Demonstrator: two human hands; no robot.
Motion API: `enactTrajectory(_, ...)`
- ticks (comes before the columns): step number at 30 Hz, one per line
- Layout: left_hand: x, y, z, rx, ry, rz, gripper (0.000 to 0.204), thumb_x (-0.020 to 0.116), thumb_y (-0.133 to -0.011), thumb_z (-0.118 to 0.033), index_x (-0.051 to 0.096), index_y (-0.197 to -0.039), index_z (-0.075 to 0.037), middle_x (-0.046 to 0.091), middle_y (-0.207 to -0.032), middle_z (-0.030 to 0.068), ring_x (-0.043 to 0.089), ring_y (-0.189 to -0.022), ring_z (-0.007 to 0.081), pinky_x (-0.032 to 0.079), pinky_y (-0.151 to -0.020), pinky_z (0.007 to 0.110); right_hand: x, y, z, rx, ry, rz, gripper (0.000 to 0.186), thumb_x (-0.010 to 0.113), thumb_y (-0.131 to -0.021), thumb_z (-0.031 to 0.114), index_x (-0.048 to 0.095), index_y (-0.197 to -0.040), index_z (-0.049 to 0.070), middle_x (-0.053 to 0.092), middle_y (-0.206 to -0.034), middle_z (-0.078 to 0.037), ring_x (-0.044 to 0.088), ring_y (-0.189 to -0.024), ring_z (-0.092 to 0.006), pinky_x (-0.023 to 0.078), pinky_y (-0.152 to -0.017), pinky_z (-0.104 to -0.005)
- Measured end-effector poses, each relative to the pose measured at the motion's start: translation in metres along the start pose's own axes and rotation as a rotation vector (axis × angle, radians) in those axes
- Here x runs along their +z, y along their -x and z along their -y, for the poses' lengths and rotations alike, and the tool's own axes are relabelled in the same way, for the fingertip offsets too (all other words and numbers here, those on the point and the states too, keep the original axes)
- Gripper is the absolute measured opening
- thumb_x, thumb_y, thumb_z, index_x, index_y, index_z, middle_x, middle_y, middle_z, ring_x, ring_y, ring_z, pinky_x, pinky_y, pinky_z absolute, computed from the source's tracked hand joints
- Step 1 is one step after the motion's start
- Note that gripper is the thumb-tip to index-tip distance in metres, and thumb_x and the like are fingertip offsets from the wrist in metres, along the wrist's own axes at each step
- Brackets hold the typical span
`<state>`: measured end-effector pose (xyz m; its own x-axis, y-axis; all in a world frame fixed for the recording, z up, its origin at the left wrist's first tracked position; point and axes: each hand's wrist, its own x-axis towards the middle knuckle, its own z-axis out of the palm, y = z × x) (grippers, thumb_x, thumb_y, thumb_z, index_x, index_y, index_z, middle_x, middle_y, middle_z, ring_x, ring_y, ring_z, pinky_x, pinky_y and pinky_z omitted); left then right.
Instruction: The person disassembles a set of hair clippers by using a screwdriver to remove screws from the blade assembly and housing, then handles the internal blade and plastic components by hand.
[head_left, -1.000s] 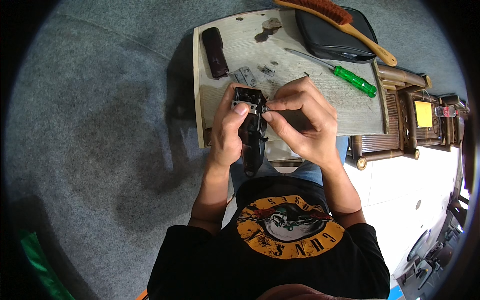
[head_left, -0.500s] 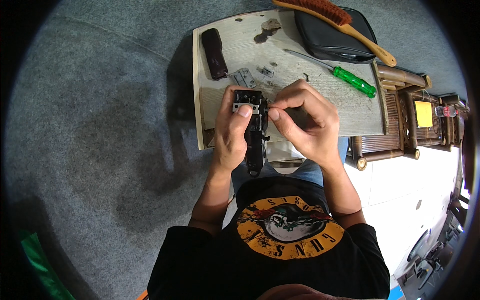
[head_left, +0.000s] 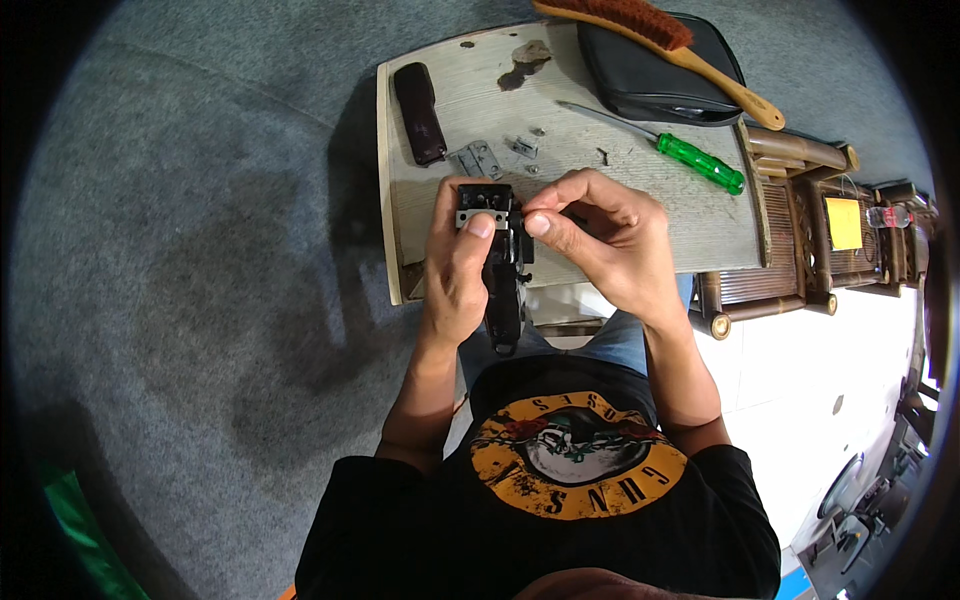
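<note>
Occupying the centre of the frame, a black handheld device [head_left: 507,290] stands lengthwise, its lower end over the person's lap. The left hand [head_left: 455,275] grasps it from the left, thumb pressed on a silver metal plate [head_left: 499,219] across its upper end. The right hand [head_left: 630,250] has thumb and forefinger drawn together at the device's upper right edge; whether a small part lies between them cannot be told. Beyond the hands, on the pale surface [head_left: 470,100], lie a flat metal piece [head_left: 479,159] and, to its right, a smaller metal part [head_left: 523,147]. Upper left of these rests a dark maroon cover [head_left: 420,115]; to the right, a screwdriver [head_left: 700,163] with a green handle. At upper right, a wooden-handled brush [head_left: 690,62] lies across a black case [head_left: 640,90].
</note>
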<state>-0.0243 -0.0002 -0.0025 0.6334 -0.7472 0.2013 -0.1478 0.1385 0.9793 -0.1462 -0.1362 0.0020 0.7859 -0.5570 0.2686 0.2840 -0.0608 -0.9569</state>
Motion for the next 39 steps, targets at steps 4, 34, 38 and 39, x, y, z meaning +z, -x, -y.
enactTrajectory(4, 0.001, 0.001, -0.005, -0.008, -0.003, 0.007, 0.035, 0.050, -0.105, -0.034, 0.056, -0.114, 0.000, 0.058, -0.097, 0.0067, 0.052, -0.088, 0.0132, 0.045, -0.079, 0.030, -0.002, -0.001, -0.004, -0.038, 0.045, 0.026, 0.015, 0.083, -0.093, 0.012, 0.078, -0.100, -0.001, 0.075, -0.088, -0.004, 0.065, -0.078, -0.0076, 0.052, -0.069, -0.0253)
enactTrajectory(34, 0.000, 0.001, 0.000, -0.010, 0.050, 0.034, 0.027, 0.067, -0.101, -0.023, 0.056, -0.114, -0.002, 0.058, -0.093, -0.0003, 0.050, -0.081, 0.0053, 0.042, -0.072, 0.022, -0.002, 0.001, 0.002, -0.096, 0.103, 0.014, 0.013, 0.083, -0.093, 0.011, 0.079, -0.099, 0.001, 0.071, -0.085, -0.002, 0.062, -0.075, -0.0068, 0.049, -0.066, -0.0249)
enactTrajectory(38, 0.003, 0.001, -0.003, -0.067, 0.161, 0.002, 0.026, 0.067, -0.100, -0.023, 0.056, -0.112, -0.003, 0.058, -0.092, -0.0015, 0.050, -0.080, 0.0046, 0.042, -0.071, 0.021, -0.002, 0.001, 0.002, -0.090, 0.081, 0.038, 0.013, 0.083, -0.093, 0.011, 0.079, -0.100, 0.001, 0.072, -0.083, -0.002, 0.062, -0.075, -0.0058, 0.048, -0.065, -0.0244)
enactTrajectory(39, 0.002, 0.000, -0.001, -0.060, 0.145, 0.014, 0.027, 0.067, -0.100, -0.024, 0.057, -0.113, -0.002, 0.058, -0.092, -0.0012, 0.051, -0.079, 0.0045, 0.042, -0.070, 0.021, -0.002, 0.002, 0.000, -0.059, 0.050, 0.041, 0.013, 0.083, -0.093, 0.011, 0.078, -0.100, 0.001, 0.072, -0.083, -0.001, 0.061, -0.074, -0.0047, 0.047, -0.064, -0.0236)
